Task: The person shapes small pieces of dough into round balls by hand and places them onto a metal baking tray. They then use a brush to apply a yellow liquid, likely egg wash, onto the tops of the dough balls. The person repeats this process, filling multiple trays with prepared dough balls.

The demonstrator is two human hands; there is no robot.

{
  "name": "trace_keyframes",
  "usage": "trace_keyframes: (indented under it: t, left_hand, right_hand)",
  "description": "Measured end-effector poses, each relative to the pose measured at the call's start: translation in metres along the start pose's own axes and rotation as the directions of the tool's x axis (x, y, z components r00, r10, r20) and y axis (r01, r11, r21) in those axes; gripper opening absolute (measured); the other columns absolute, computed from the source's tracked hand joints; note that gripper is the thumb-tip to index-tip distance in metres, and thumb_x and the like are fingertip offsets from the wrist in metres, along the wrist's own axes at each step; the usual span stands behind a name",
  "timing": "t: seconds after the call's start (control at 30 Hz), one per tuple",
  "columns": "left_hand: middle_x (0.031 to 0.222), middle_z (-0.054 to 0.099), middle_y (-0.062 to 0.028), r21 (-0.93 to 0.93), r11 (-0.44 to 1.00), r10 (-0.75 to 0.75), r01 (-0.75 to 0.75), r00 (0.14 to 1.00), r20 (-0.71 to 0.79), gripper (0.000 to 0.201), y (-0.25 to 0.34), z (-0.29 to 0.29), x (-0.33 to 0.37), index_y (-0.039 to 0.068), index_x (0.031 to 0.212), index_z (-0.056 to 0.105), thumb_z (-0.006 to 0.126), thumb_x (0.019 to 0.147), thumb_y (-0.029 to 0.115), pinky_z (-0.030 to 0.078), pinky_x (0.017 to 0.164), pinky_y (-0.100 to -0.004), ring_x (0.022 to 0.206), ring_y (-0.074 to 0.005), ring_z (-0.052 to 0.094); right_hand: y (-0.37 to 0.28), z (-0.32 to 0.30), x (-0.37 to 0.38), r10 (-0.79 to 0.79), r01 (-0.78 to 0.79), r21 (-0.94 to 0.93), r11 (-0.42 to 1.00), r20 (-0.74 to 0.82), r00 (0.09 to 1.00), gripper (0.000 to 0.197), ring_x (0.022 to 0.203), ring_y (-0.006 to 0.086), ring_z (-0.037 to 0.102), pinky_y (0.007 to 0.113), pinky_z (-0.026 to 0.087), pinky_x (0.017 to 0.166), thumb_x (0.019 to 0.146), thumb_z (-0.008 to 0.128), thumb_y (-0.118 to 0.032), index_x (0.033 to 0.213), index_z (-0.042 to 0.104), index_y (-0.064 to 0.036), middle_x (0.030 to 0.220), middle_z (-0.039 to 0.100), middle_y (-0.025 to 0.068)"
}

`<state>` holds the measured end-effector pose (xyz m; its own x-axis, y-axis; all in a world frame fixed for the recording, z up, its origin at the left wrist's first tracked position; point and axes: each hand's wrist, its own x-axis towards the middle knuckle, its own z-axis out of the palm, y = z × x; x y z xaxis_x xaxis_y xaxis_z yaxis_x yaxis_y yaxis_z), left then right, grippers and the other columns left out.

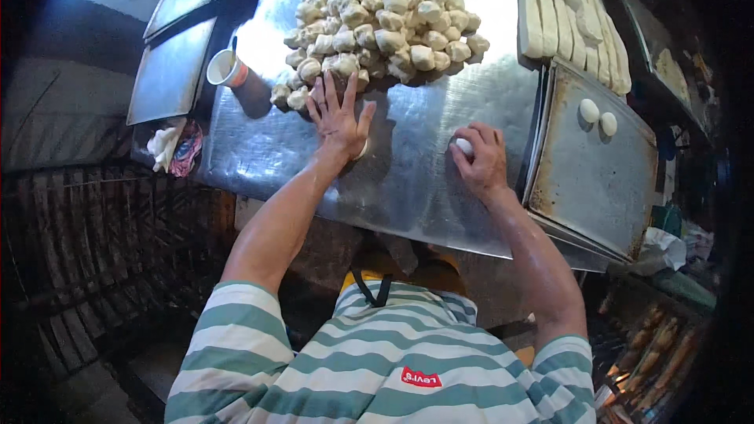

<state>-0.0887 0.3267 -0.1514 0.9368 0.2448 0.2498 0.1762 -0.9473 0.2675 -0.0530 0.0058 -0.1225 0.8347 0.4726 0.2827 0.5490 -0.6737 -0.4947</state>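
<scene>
We've got our L hand (339,124) flat w/ fingers spread, tips at the near edge of the dough pile (385,23), far-ctr on the steel tbl (271,153); a dough bit (362,149) peeks out by the palm. Our R hand (484,159), well apart from the L, is curled round a dough ball (464,146), near & right of the pile. Farther right we see 2 white balls (588,111) on a tray (589,180), dough strips (569,23) beyond; left of the pile, a cup (238,75).
</scene>
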Motion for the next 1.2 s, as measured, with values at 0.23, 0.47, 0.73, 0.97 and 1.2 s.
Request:
trace_keyframes:
  t: [0.23,0.47,0.73,0.97,1.2]
  left_hand:
    - [0.175,-0.003,-0.0265,-0.023,1.0,0.004,-0.003,0.999,0.051,0.086,0.014,-0.004,0.002,0.027,0.171,0.019,0.051,0.101,0.066,-0.007,0.123,-0.0707,0.161,-0.0472,-0.006]
    - [0.174,0.0,-0.0296,-0.109,0.994,0.015,-0.009,0.998,0.053,0.086,0.011,-0.007,0.005,0.023,0.17,0.02,0.055,0.102,0.06,-0.007,0.123,-0.0711,0.16,-0.0495,-0.006]
    - [0.174,0.014,-0.0239,-0.11,0.994,-0.008,-0.001,0.997,-0.08,0.078,0.006,0.0,0.009,0.02,0.166,0.034,0.061,0.101,0.053,0.001,0.126,-0.0646,0.161,-0.0428,0.008]
    - [0.138,0.061,-0.0182,-0.139,0.978,-0.144,0.156,0.985,0.09,0.039,-0.014,-0.048,-0.08,0.004,0.125,0.067,0.076,0.094,0.026,0.042,0.11,-0.0521,0.133,-0.0362,0.054]
    - [0.111,0.072,-0.0105,-0.806,0.533,0.071,0.259,0.935,0.348,0.034,0.206,-0.009,-0.012,0.005,0.119,0.069,0.084,0.089,0.011,0.056,0.091,-0.036,0.103,-0.019,0.069]
  right_hand:
    - [0.006,0.011,0.067,0.388,-0.38,-0.165,0.91,0.017,0.921,0.037,0.114,0.0336,0.06,0.053,0.043,0.092,0.108,0.05,-0.043,0.11,0.068,-0.0104,0.111,0.067,0.014]
    - [-0.011,0.001,0.101,0.334,-0.248,-0.442,0.862,0.129,0.934,0.039,0.111,0.0327,0.06,0.055,0.041,0.095,0.108,0.05,-0.043,0.123,0.06,-0.0094,0.114,0.064,0.0176]
    - [0.003,0.023,0.083,0.167,-0.215,-0.313,0.925,-0.173,0.971,0.047,0.121,0.0344,0.056,0.054,0.037,0.107,0.107,0.051,-0.048,0.132,0.062,-0.0096,0.126,0.064,0.0163]
    - [0.001,-0.015,-0.008,0.129,-0.129,-0.043,0.991,-0.003,0.992,0.042,0.12,0.0352,0.061,0.051,0.043,0.107,0.098,0.071,-0.03,0.131,0.063,-0.0069,0.121,0.067,0.0167]
    - [0.055,-0.147,-0.033,0.525,-0.49,0.557,0.67,0.111,0.844,0.036,0.094,0.0284,0.07,0.039,0.056,0.087,0.088,0.081,-0.014,0.121,0.069,-0.004,0.109,0.072,0.0134]
